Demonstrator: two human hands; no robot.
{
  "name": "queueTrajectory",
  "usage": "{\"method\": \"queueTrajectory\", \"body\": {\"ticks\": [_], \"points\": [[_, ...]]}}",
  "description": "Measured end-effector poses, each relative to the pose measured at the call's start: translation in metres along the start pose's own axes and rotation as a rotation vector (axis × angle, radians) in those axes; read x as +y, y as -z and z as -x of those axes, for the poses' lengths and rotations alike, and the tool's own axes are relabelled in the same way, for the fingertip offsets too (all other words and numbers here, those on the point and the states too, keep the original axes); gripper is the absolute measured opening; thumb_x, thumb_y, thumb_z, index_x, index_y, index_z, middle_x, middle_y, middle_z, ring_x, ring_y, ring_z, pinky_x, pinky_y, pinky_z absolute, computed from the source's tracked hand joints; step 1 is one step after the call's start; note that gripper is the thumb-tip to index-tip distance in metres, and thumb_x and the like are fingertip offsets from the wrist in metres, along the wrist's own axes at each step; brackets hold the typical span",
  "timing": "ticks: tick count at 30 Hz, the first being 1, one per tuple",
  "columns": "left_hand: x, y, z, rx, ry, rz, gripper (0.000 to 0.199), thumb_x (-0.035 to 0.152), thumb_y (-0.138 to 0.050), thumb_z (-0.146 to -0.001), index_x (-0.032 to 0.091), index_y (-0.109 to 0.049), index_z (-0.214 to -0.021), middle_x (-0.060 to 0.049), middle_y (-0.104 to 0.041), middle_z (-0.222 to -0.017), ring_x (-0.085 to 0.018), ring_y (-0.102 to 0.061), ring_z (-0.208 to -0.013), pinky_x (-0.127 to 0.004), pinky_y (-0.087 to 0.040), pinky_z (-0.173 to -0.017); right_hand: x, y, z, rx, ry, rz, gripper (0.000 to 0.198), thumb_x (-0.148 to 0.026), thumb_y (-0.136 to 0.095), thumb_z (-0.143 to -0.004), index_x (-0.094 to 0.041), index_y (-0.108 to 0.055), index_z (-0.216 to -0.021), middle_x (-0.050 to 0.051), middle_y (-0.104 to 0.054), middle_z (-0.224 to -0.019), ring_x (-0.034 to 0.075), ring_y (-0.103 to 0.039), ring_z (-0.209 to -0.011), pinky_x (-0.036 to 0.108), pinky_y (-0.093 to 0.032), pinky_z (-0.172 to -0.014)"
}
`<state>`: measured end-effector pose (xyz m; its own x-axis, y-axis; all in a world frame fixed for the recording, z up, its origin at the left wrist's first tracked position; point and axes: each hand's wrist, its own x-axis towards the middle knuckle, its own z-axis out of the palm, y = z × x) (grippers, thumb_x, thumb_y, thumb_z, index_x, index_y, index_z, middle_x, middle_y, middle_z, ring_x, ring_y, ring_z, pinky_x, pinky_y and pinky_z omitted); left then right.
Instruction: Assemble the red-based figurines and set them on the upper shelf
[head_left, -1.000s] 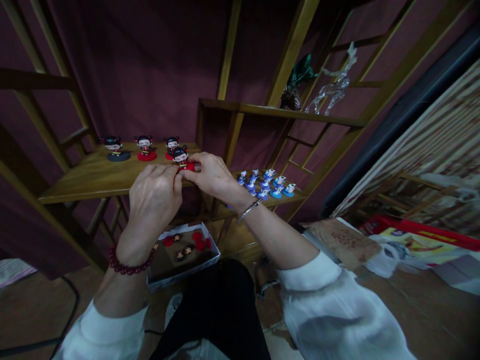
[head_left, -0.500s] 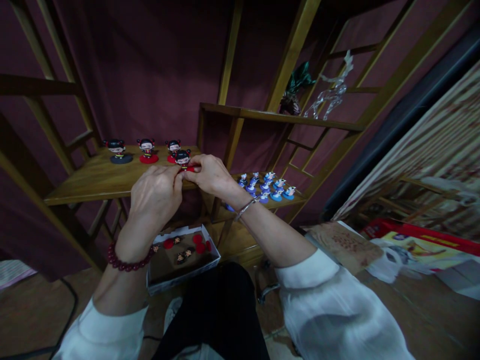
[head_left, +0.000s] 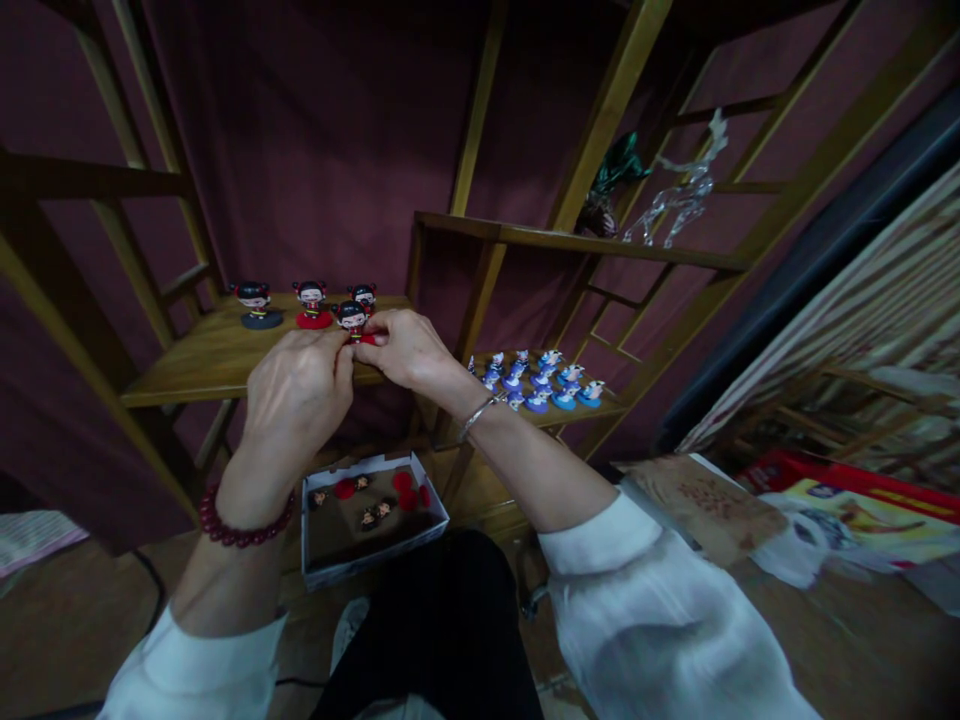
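Between my two hands is a black-haired figurine on a red base, close to the front edge of the wooden shelf. My left hand has its fingers closed on the figurine's left side. From the other side, my right hand pinches the red base. Behind it stands a similar figurine, partly hidden. Farther left are a figurine on a red base and another on a dark grey base, both upright. Whether the held base touches the shelf, I cannot tell.
Below the shelf sits a white-edged box with several figure pieces and red discs. Several blue and purple figurines crowd a lower shelf at right. A clear deer ornament stands above them. A red and yellow carton lies at far right.
The held figurine and both hands have shifted slightly left relative to the shelf, toward the middle figurine. The whole view has moved a little, so the shelf appears farther right.
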<state>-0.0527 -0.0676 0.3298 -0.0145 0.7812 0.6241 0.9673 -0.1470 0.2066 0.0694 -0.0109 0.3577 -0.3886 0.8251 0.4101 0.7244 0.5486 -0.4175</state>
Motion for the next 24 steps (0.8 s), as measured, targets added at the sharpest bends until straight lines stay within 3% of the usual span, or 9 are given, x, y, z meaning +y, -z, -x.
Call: {"method": "queueTrajectory", "body": {"ticks": [9,16,24], "points": [[-0.011,0.005,0.001,0.000,0.035,-0.038,0.040,0.028,-0.033,-0.088,0.019,-0.062,-0.113,-0.010,-0.065,-0.108,-0.028,-0.057,-0.102,-0.040,-0.045,-0.085,-0.006,-0.009,-0.009,-0.021,0.012,-0.009,0.025,-0.037,-0.065,-0.073,-0.015,-0.070,-0.083,-0.003,-0.054,-0.063,0.010,-0.047,-0.062,0.020,-0.031,-0.057],[-0.013,0.008,0.000,-0.023,0.042,-0.095,0.041,0.029,-0.031,-0.088,0.018,-0.063,-0.110,-0.013,-0.066,-0.103,-0.029,-0.059,-0.097,-0.039,-0.047,-0.078,-0.005,-0.010,-0.009,-0.052,-0.022,-0.101,0.024,-0.033,-0.065,-0.074,-0.015,-0.069,-0.089,-0.001,-0.060,-0.071,0.011,-0.054,-0.067,0.019,-0.036,-0.061],[-0.013,0.008,-0.003,-0.076,0.050,-0.089,0.042,0.029,-0.031,-0.087,0.018,-0.061,-0.115,-0.013,-0.066,-0.105,-0.030,-0.060,-0.098,-0.039,-0.047,-0.077,-0.005,-0.007,-0.009,-0.047,0.006,-0.048,0.023,-0.032,-0.065,-0.075,-0.014,-0.069,-0.088,-0.001,-0.060,-0.072,0.011,-0.053,-0.069,0.020,-0.037,-0.063]]}}
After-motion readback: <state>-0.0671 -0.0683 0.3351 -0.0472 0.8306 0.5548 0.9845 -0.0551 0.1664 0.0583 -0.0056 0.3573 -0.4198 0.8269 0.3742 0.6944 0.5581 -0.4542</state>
